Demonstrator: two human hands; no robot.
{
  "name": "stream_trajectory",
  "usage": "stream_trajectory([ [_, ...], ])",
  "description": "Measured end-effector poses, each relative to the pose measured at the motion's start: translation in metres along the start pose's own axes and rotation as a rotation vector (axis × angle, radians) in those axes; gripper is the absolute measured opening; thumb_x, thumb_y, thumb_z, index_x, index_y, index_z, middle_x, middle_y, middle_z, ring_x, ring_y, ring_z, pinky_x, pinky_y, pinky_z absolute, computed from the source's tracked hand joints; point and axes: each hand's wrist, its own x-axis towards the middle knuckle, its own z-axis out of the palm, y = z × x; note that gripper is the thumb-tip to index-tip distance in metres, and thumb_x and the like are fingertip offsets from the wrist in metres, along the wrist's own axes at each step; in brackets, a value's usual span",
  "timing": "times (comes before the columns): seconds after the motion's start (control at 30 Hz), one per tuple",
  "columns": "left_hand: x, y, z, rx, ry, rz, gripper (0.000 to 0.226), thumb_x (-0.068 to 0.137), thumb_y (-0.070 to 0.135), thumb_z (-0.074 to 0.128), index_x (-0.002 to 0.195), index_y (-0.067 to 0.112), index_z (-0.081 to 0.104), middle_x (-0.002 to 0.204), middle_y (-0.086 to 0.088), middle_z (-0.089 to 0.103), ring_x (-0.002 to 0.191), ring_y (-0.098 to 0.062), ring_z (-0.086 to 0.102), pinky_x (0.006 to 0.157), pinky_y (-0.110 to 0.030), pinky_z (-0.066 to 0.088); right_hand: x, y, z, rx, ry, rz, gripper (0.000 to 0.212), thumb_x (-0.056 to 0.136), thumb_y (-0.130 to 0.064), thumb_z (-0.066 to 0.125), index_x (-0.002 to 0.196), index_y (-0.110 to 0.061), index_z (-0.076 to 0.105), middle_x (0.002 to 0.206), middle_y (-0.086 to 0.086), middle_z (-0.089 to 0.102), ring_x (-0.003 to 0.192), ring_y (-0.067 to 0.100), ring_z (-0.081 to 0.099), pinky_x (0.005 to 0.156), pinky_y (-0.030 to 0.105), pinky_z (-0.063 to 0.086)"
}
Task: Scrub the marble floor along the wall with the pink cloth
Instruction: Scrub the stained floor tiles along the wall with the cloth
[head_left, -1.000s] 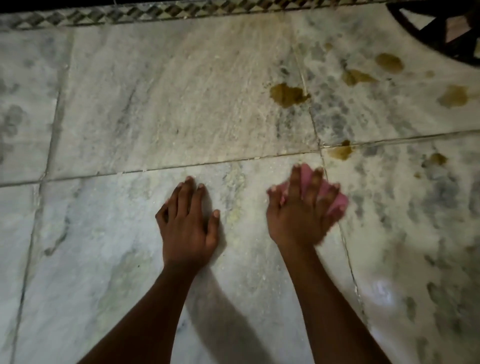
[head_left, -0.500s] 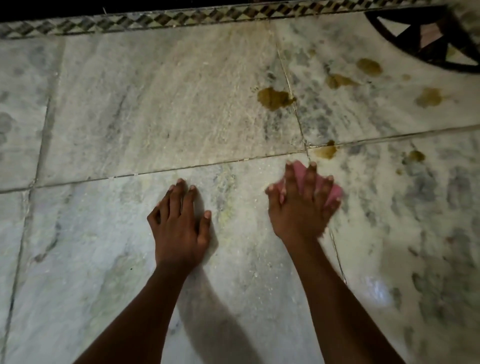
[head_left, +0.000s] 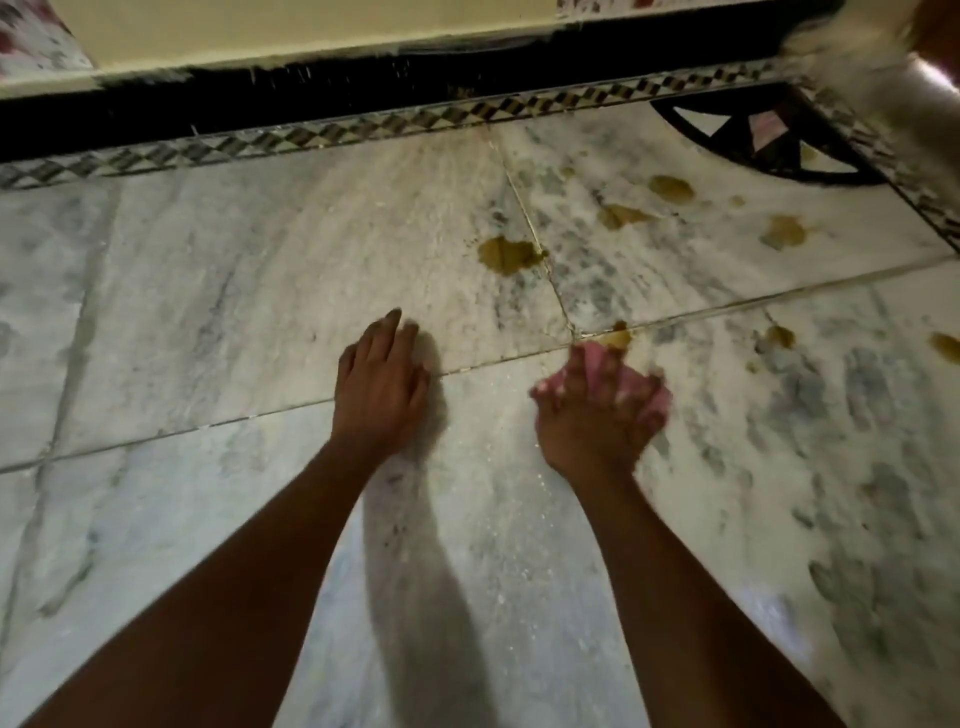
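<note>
Head view
Left hand: I see my left hand palm down on the floor, fingers together and stretched toward the wall. It lies open and empty across a tile joint, forearm running back to the lower left edge.
Right hand: my right hand presses down on the cloth, fingers spread over it. It is blurred, so I read it as pressing and loosely clutching the cloth rather than making a fist. The forearm runs back to the lower right edge.
Cloth: pink, bunched under my right fingers, showing between and beyond them. It sits right at the crossing of two tile joints, its far edge touching a small brown stain.
Stains: a bigger brown stain lies beyond the cloth, against a joint; more spots are scattered toward the right edge of the floor.
Floor edge: a checkered border strip runs along the black skirting at the foot of the wall, well apart from both hands.
Containers: I can make out none.
</note>
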Motion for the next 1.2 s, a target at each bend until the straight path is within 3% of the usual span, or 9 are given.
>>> stream_trajectory([
  [0.13,0.017,-0.008,0.019,0.022,0.041,-0.016,0.067,0.102,0.047,0.036,0.159,0.014,0.047,0.172,-0.011,0.038,0.157,-0.033,0.038,0.121,-0.052,0.035,-0.019,-0.026,0.009,-0.107,-0.045,-0.512,0.077,0.097,-0.07,0.016,0.169,-0.047,-0.001,0.18,-0.007,-0.012,0.163,0.045,-0.017,0.127,0.072,-0.004],
  [0.23,0.021,-0.009,0.021,-0.016,0.093,-0.01,0.061,0.104,0.045,0.04,0.157,0.015,0.052,0.171,-0.008,0.042,0.156,-0.031,0.041,0.119,-0.051,0.036,-0.037,0.012,-0.003,-0.139,-0.151,-0.618,0.078,0.101,-0.073,0.029,0.165,-0.054,-0.011,0.178,-0.014,-0.02,0.164,0.032,-0.024,0.129,0.067,-0.002],
  [0.37,0.023,-0.011,0.022,-0.046,0.086,-0.027,0.057,0.107,0.042,0.04,0.158,0.018,0.05,0.173,-0.006,0.038,0.159,-0.029,0.037,0.12,-0.051,0.033,-0.023,0.04,-0.017,-0.148,-0.128,-0.387,0.08,0.095,-0.081,0.022,0.16,-0.059,-0.019,0.176,-0.005,-0.03,0.162,0.037,-0.027,0.13,0.063,-0.008],
  [0.53,0.023,-0.006,0.017,-0.069,0.055,-0.067,0.057,0.106,0.039,0.041,0.158,0.017,0.05,0.173,-0.007,0.037,0.16,-0.028,0.036,0.122,-0.05,0.031,0.035,-0.024,-0.012,-0.056,-0.086,-0.116,0.086,0.092,-0.082,0.015,0.168,-0.049,-0.007,0.179,0.002,-0.021,0.16,0.048,-0.025,0.127,0.073,-0.005],
  [0.63,0.026,-0.006,0.011,-0.072,0.023,-0.071,0.057,0.106,0.036,0.041,0.158,0.015,0.051,0.174,-0.009,0.037,0.16,-0.029,0.037,0.121,-0.05,0.033,0.013,-0.043,-0.01,-0.146,-0.099,-0.262,0.081,0.097,-0.075,0.026,0.17,-0.045,0.004,0.181,0.002,-0.008,0.16,0.055,-0.014,0.126,0.076,0.005],
  [0.73,0.025,-0.004,0.008,-0.071,-0.004,-0.065,0.057,0.107,0.035,0.04,0.158,0.014,0.05,0.174,-0.01,0.035,0.159,-0.03,0.038,0.121,-0.052,0.035,-0.013,-0.02,-0.02,-0.189,-0.27,-0.351,0.083,0.093,-0.081,0.018,0.163,-0.054,-0.016,0.177,-0.007,-0.028,0.159,0.049,-0.028,0.128,0.072,0.002],
  [0.97,0.027,-0.002,0.013,-0.042,-0.002,-0.094,0.059,0.104,0.034,0.042,0.161,0.017,0.046,0.176,-0.006,0.031,0.162,-0.027,0.031,0.123,-0.052,0.031,0.082,-0.039,-0.019,0.095,0.01,0.327,0.085,0.096,-0.081,0.024,0.169,-0.045,0.003,0.181,0.005,-0.008,0.159,0.058,-0.012,0.125,0.077,0.001],
  [1.1,0.027,-0.002,0.015,-0.019,0.02,-0.091,0.059,0.104,0.035,0.041,0.159,0.016,0.049,0.176,-0.006,0.032,0.161,-0.028,0.034,0.121,-0.053,0.033,0.068,-0.079,-0.005,-0.017,0.061,-0.069,0.077,0.102,-0.074,0.03,0.169,-0.047,0.003,0.181,-0.001,-0.007,0.163,0.046,-0.014,0.129,0.07,0.001],
  [1.2,0.027,-0.003,0.015,0.01,0.02,-0.087,0.057,0.104,0.034,0.041,0.157,0.015,0.052,0.175,-0.008,0.034,0.159,-0.029,0.038,0.118,-0.053,0.036,0.004,-0.05,-0.007,-0.06,0.006,-0.328,0.079,0.098,-0.079,0.036,0.167,-0.052,0.01,0.181,-0.009,0.0,0.167,0.035,-0.009,0.129,0.063,-0.002],
])
